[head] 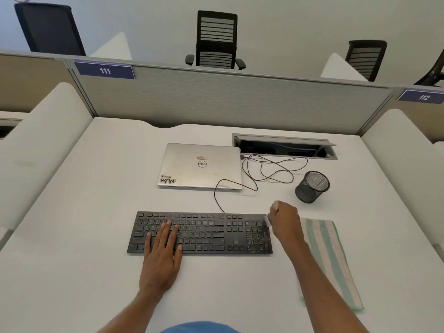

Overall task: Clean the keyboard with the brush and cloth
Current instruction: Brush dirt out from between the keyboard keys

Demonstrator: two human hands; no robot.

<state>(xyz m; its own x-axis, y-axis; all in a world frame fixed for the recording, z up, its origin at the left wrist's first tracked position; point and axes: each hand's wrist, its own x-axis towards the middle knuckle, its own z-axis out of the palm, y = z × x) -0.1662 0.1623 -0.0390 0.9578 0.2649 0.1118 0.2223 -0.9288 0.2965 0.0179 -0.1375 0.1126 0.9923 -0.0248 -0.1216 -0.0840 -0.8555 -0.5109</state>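
We're gripping the brush (268, 220) in our right hand (284, 218), sweeping the keyboard's (204, 233) right edge. Our left hand (163, 246) is pressing flat, steadying it. The cloth (329, 255), right of the keyboard, is lying unused, so wiping looks undone.

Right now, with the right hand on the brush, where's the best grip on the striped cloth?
Best bet: pinch the cloth at its far short edge, coming from above on its right side. It lies flat as a long strip right of the keyboard, and the right hand, gripping the brush, has its forearm across the cloth's left edge; the far right corner lies bare.
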